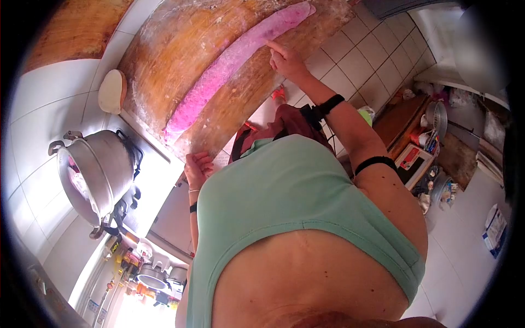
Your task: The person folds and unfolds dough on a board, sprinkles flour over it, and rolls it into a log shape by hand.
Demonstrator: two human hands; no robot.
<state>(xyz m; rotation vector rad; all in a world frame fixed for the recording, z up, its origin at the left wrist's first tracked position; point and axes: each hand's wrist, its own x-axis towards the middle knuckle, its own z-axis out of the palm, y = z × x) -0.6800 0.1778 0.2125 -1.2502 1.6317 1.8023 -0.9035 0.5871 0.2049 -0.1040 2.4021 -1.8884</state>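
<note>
A long roll of pink dough (229,65), dusted with flour, lies diagonally on the wooden board (164,49). My right hand (287,61) is at the board's near edge with the index finger stretched out, its tip at the side of the roll; the other fingers curl in loosely. Below the roll's lower left end, by the board's edge, is my left hand (199,167). Its fingers are loosely bent and a little apart, and nothing shows in them.
To the left, a large metal steamer pot (98,175) stands on the stove. A pale round piece (112,92) leans by the board's left end. Bottles and pans (153,276) line the lower left. Shelves with household items (424,147) stand at the right, above the tiled floor (358,52).
</note>
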